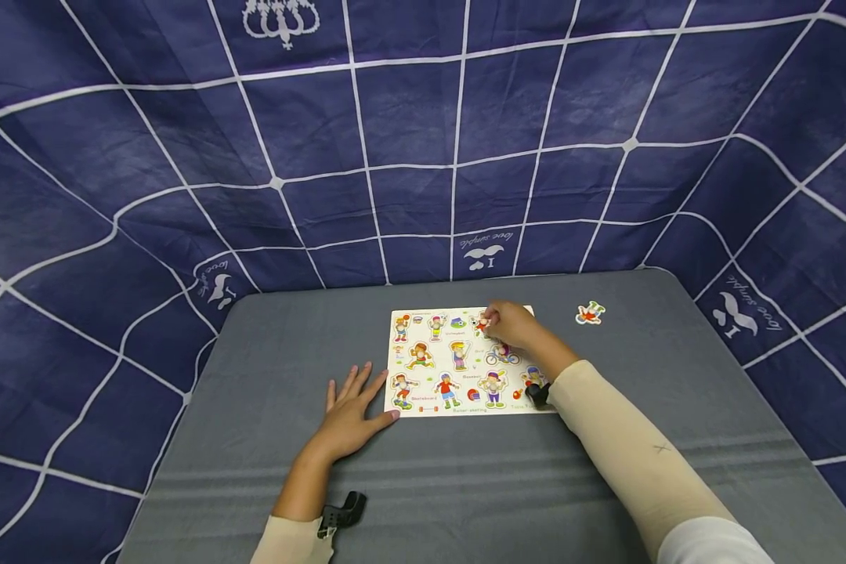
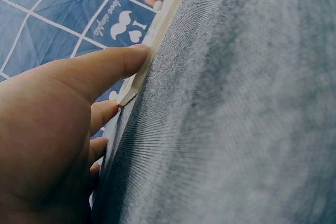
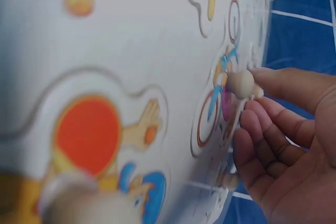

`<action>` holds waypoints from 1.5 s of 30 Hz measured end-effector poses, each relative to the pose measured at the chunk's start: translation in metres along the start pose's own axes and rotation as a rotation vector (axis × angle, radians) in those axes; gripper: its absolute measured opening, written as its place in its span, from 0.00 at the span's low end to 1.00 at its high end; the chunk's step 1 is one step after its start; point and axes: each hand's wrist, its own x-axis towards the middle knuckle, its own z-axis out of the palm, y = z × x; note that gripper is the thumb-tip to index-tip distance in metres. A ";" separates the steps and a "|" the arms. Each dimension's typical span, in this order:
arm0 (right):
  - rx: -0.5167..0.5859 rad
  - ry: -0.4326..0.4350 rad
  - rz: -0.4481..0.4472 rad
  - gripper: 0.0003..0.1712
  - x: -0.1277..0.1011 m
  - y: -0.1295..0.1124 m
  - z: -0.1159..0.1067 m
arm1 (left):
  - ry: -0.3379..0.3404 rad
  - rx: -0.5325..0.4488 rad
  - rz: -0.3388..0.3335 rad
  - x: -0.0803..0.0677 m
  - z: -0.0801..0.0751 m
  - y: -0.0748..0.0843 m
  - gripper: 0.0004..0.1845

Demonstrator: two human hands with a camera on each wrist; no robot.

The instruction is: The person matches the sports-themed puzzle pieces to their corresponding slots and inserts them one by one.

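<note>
A white wooden knobbed puzzle board with several sports-figure pieces lies on the grey table. My left hand rests flat by its lower left corner, fingers spread, thumb and fingertips touching the edge. In the left wrist view, the thumb lies against the board's side. My right hand reaches over the upper right part and pinches a red-shirted puzzle piece, partly hidden by the fingers. The right wrist view shows these fingertips just behind the cyclist piece's round knob; the held knob is mostly covered.
One loose puzzle piece lies on the table right of the board. The grey table meets a blue checked cloth at the back and sides. My right forearm covers the board's lower right corner.
</note>
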 end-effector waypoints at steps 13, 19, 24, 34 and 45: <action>0.170 0.111 -0.056 0.12 -0.021 0.015 -0.006 | -0.008 -0.004 0.004 0.001 -0.001 0.002 0.44; 0.217 0.191 -0.062 0.10 -0.028 0.020 -0.010 | -0.012 -0.003 0.006 0.000 0.000 0.001 0.44; 0.257 0.221 -0.056 0.11 -0.032 0.027 -0.012 | -0.016 -0.007 0.003 0.000 0.000 0.001 0.44; 0.284 0.306 -0.050 0.13 -0.042 0.040 -0.025 | -0.008 0.000 0.009 0.000 0.002 0.001 0.44; 0.308 0.397 -0.062 0.14 -0.048 0.064 -0.036 | 0.002 0.002 0.006 0.000 0.002 0.000 0.44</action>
